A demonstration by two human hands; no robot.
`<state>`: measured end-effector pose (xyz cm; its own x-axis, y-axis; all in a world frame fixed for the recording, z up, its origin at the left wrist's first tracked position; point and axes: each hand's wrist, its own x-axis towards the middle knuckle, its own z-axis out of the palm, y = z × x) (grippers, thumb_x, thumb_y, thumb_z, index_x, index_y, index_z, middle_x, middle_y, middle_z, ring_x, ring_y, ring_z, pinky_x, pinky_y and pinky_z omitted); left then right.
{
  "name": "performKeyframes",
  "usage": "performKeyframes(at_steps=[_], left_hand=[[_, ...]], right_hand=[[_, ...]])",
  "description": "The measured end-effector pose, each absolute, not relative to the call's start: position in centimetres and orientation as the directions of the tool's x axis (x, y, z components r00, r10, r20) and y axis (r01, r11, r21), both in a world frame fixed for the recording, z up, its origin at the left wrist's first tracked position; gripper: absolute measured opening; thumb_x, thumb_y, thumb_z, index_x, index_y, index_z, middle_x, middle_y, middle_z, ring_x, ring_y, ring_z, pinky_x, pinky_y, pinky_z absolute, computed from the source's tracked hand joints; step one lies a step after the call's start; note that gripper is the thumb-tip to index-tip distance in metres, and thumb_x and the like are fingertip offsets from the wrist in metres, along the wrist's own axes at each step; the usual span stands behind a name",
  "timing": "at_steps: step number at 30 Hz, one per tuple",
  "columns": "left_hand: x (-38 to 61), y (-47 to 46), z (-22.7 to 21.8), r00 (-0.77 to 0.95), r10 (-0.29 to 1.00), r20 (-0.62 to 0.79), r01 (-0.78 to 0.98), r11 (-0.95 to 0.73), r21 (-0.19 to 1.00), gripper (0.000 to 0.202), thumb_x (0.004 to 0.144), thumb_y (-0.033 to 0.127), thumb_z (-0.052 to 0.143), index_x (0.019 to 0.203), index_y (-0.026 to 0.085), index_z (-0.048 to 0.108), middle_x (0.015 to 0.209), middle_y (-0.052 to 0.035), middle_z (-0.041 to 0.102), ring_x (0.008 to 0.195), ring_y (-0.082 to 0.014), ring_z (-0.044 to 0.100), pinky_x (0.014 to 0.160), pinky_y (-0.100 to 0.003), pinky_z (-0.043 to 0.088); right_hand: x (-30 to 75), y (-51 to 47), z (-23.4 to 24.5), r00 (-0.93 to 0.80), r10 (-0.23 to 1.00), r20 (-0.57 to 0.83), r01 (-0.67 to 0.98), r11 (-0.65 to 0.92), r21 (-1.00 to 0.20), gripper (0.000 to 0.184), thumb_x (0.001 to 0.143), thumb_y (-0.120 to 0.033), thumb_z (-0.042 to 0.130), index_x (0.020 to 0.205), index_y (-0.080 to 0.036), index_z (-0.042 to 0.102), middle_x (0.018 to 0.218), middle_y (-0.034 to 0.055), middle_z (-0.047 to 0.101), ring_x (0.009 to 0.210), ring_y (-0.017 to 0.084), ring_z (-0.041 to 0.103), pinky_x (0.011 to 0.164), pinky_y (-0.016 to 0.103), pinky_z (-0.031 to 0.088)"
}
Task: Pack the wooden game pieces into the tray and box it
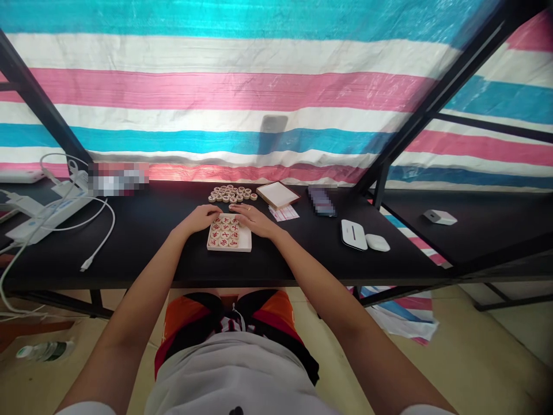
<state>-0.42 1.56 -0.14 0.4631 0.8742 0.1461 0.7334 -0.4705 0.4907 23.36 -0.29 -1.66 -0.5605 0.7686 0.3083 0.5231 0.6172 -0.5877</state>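
Loose piece [233,207]: beyond tray [245,239], at right hand [254,220] fingertips; right nearer | left hand [203,218]: tray's far-left corner | both grips: cannot tell

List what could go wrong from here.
The shallow white box has a bare strip along its right side, so the red-marked pieces inside might slide if it is bumped. The right hand is at a piece by the box's far edge, which could get knocked away.

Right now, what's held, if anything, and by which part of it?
The left hand is at the far left corner of the white tray; the right hand is at a round piece by its far edge. Whether either grips cannot be told.
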Motion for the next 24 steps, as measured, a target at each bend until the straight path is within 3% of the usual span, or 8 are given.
performKeyframes(at_steps=[5,11,16,20,24], left_hand=[[-0.5,1.8,-0.4,0.452,0.879,0.150,0.738,-0.463,0.490,0.037,0.080,0.032,0.044,0.100,0.020,0.072,0.103,-0.0039,0.071,0.095,-0.0218,0.064,0.089,-0.028,0.047],[-0.3,1.5,-0.2,0.445,0.885,0.139,0.734,-0.449,0.510,0.036,0.081,0.031,0.043,0.098,0.020,0.072,0.098,-0.0036,0.072,0.092,-0.0210,0.064,0.086,-0.028,0.048],[-0.2,1.3,0.1,0.415,0.900,0.132,0.747,-0.420,0.515,0.035,0.081,0.033,0.044,0.099,0.020,0.072,0.098,-0.0045,0.072,0.091,-0.0215,0.064,0.085,-0.028,0.048],[-0.2,1.2,0.2,0.373,0.918,0.136,0.765,-0.387,0.514,0.034,0.081,0.034,0.045,0.096,0.019,0.072,0.093,-0.0042,0.073,0.086,-0.0208,0.065,0.082,-0.027,0.048],[-0.2,1.3,0.3,0.353,0.923,0.153,0.777,-0.381,0.501,0.030,0.079,0.033,0.047,0.090,0.019,0.072,0.086,-0.0038,0.073,0.079,-0.0201,0.064,0.075,-0.027,0.049]], right_hand=[[23.1,-0.1,-1.7,-0.549,0.777,0.306,0.555,0.614,-0.561,0.046,0.096,-0.047,0.036,0.129,-0.024,0.057,0.135,0.0048,0.055,0.128,0.024,0.044,0.110,0.041,0.031],[23.8,0.6,-2.3,-0.388,0.830,0.402,0.673,0.553,-0.491,0.039,0.098,-0.036,0.034,0.101,-0.019,0.069,0.102,0.0080,0.065,0.102,0.020,0.055,0.095,0.036,0.040],[25.2,1.6,-3.5,-0.288,0.848,0.445,0.750,0.489,-0.446,0.020,0.089,-0.018,0.045,0.087,-0.018,0.065,0.093,0.0088,0.064,0.094,0.021,0.054,0.089,0.036,0.041],[25.6,1.4,-3.5,-0.252,0.867,0.431,0.773,0.448,-0.449,0.009,0.082,-0.019,0.053,0.086,-0.019,0.061,0.085,0.0064,0.062,0.083,0.020,0.055,0.080,0.034,0.043],[25.1,0.2,-2.2,-0.236,0.839,0.490,0.701,0.496,-0.512,0.006,0.081,-0.022,0.053,0.086,-0.020,0.058,0.087,0.0051,0.062,0.086,0.020,0.055,0.083,0.034,0.042]])
